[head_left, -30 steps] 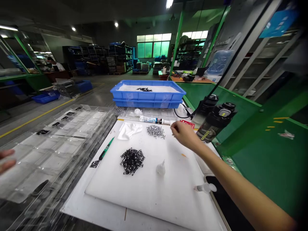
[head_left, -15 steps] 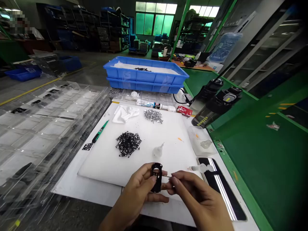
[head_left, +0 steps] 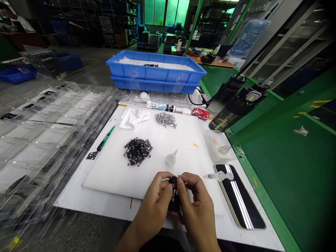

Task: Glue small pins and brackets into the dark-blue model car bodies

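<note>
A small black oval plastic frame (head_left: 174, 203) with openings stands between my two hands, near the front edge of the white foam sheet (head_left: 105, 182). My left hand (head_left: 156, 201) grips its left side, thumb against the face. My right hand (head_left: 196, 203) pinches at its upper right edge with thumb and fingertips; any tiny thing under them is hidden. Ahead lie a pile of small black parts (head_left: 138, 151) and a heap of small silver metal pieces (head_left: 166, 119). A translucent dropper bottle (head_left: 171, 159) stands on the foam just beyond my hands.
A phone (head_left: 240, 196) lies at right, a translucent syringe-like piece (head_left: 220, 175) across it. A green cutter (head_left: 106, 138) and white cloth (head_left: 133, 118) lie at left. Stacked blue bins (head_left: 154, 78) stand behind, dark bottles (head_left: 238, 105) at right, clear trays (head_left: 55, 129) at left.
My right hand has moved left onto the black frame's upper edge; the thin piece it pinched no longer shows. The frame has turned more edge-on. The view has tilted down slightly.
</note>
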{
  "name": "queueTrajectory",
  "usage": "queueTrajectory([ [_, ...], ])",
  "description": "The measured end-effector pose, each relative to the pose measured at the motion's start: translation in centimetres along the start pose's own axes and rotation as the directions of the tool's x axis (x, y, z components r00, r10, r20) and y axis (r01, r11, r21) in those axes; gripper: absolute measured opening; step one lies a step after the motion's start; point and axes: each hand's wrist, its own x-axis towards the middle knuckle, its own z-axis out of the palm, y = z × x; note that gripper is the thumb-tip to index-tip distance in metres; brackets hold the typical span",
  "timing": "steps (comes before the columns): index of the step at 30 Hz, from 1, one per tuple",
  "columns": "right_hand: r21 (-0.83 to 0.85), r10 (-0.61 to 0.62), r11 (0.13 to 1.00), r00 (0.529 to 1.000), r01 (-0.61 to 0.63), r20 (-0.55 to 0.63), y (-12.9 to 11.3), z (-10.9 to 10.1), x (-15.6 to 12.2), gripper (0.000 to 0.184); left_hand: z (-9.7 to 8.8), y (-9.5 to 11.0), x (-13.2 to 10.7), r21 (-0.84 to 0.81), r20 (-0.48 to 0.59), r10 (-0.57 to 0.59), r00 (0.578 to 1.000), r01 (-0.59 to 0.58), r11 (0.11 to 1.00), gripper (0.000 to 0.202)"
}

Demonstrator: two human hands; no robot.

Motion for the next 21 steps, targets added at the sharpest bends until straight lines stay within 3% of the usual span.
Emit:
queueTrajectory([
  [4, 0.058, 0.042, 0.997, 0.999, -0.041, -0.009, -1.1, 1.1, -0.6, 0.028, 0.0, -0.7, -0.1, 0.178, -0.129, 0.128, 0.983, -0.104, 0.979, 0.031],
  [10, 0.084, 0.192, 0.976, 0.978, -0.199, 0.083, -1.6, 0.7, -0.8, 0.034, -0.1, -0.6, 0.0, 0.195, -0.183, 0.100, 0.978, -0.063, 0.979, 0.032],
  [16, -0.200, -0.062, 0.978, 0.998, 0.066, 0.026, 0.0, -0.1, 3.9, 0.050, -0.4, 1.1, 0.3, 0.062, -0.133, -0.052, 0.990, 0.060, 0.996, 0.041],
  [18, -0.203, -0.080, 0.974, 0.991, 0.100, 0.104, 0.3, 0.6, 5.8, 0.055, -0.7, 1.3, 0.1, 0.029, -0.141, -0.083, 0.987, 0.088, 0.996, 0.041],
  [21, -0.181, -0.110, 0.972, 0.967, 0.153, 0.228, 0.3, 1.3, 7.2, 0.041, -1.1, 1.2, -0.6, -0.002, -0.179, -0.119, 0.977, 0.120, 0.993, 0.039],
])
